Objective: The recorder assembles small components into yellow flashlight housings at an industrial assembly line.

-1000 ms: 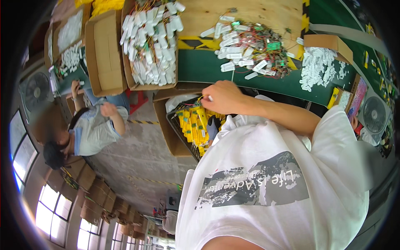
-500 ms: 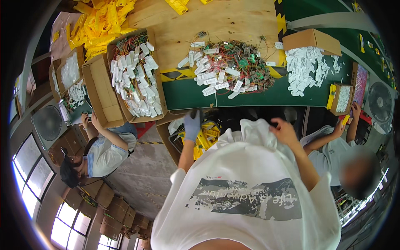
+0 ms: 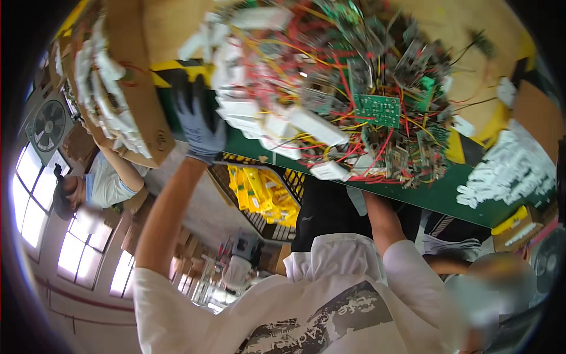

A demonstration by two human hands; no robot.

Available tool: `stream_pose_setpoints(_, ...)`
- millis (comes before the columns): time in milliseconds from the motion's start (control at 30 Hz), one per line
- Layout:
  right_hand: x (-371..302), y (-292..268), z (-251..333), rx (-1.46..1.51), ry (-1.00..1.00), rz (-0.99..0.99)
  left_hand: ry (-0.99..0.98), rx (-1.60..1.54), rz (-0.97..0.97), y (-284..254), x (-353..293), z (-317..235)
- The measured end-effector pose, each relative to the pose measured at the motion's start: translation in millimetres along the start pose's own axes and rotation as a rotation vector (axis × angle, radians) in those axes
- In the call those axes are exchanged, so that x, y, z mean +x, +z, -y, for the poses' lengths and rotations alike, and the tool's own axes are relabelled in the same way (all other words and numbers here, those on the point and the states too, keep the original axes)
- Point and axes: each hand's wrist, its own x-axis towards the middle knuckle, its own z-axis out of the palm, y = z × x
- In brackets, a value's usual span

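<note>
just beside gloved left fingers [image 3: 184, 99], rightward: loose white casings [image 3: 242, 110].

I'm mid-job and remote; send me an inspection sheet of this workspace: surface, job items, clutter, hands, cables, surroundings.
Surface: green tabletop, wooden board, yellow-and-black tape.
Job's things: heaped green circuit boards and elongated white cases; partly motion-blurred.
Clutter: small white parts heaped at right; cardboard box of white pieces at left; black crate of yellow items below the table edge.
Hands: gloved left hand beside the heap, fingers extended, no held item visible; right hand hidden beyond the table edge.
Cables: red and yellow wires, tangled through the heap.
Surroundings: person and fan at left; windows behind.
</note>
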Motion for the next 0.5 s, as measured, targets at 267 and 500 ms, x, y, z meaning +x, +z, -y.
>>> stream_pose_setpoints(267, -37.2, -37.8, -8.8, 0.136, -0.018, 0.33, 0.072, 0.121, -0.048, 2.5, -6.7, 11.0)
stream_pose_setpoints(500, -33.1, -22.1, -5.2, 0.1, 0.033, 0.513, 0.067, 0.044, -0.093, 6.6, -11.5, 4.6)
